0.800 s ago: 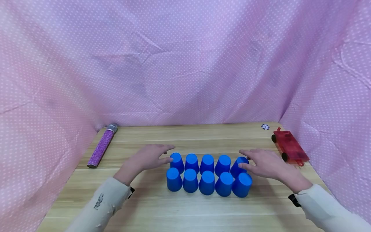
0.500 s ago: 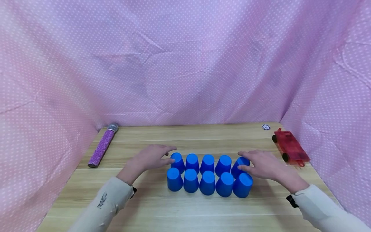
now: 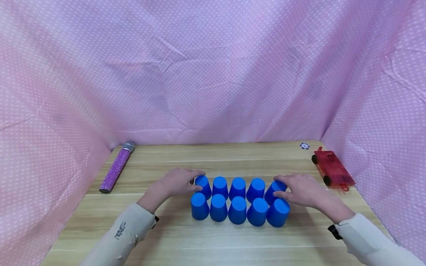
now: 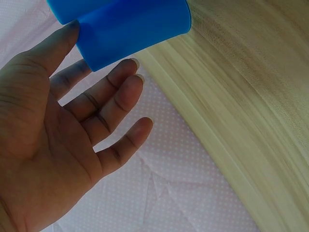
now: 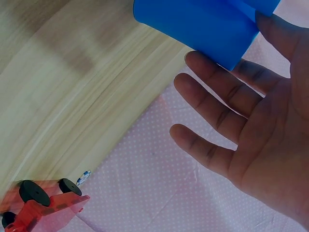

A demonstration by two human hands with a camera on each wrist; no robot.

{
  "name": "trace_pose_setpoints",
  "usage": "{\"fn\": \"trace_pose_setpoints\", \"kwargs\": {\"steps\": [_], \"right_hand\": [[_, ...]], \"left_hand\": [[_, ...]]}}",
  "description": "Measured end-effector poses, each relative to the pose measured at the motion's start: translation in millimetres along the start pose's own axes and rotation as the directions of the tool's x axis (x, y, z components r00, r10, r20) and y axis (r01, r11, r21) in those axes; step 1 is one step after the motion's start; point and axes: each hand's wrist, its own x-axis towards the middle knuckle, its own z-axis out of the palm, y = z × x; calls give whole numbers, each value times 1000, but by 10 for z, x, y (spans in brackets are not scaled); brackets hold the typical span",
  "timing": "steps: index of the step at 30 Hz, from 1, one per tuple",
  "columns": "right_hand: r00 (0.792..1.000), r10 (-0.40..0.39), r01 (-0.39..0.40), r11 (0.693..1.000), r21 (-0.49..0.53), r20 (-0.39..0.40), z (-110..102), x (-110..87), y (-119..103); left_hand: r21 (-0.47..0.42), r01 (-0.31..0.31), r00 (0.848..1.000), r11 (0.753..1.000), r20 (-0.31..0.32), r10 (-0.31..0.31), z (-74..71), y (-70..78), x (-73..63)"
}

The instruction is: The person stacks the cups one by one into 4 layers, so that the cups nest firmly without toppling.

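Note:
Two rows of blue cups stand upside down on the wooden table, one row behind the other. At the back row's left end, my left hand (image 3: 176,181) has its thumb and index finger on either side of the end cup (image 3: 201,183), pinching it near its upturned base. My right hand (image 3: 301,188) pinches the back row's right end cup (image 3: 273,193) in the same way. Both wrist views show the thumb at the cup's base edge and the index finger partly hidden behind the cup. The other fingers spread loosely. A front-row cup (image 3: 278,213) stands just before the right one.
A purple glitter microphone (image 3: 116,168) lies at the table's left. On the right are a red toy car chassis (image 3: 334,168) with black wheels and a poker chip (image 3: 304,146). Pink dotted cloth (image 3: 213,74) walls in the wooden table (image 3: 213,244) at back and sides.
My left hand has moved right and slightly down onto the left end cup. The right hand has lowered a little around its cup. The cups stay in place.

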Motion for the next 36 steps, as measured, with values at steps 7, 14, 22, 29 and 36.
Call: {"fn": "trace_pose_setpoints", "kwargs": {"steps": [7,14,22,29,36], "right_hand": [[1000,6,-6,1000,3,4,-1,5,-15],[1000,3,-4,1000,16,11,3,18,-19],[999,8,-10,999,31,50,-41,27,-29],[991,40,-49,997,67,126,-106,38,-37],[986,63,-78,993,94,153,-125,49,-80]], "left_hand": [[-5,-10,1000,1000,-5,10,21,-9,8],[-44,-15,1000,999,-1,15,58,-15,-2],[-70,-17,1000,997,-20,16,4,-28,13],[-54,-17,1000,998,-14,16,-100,-43,49],[-38,-17,1000,999,7,17,-282,-30,193]]}}
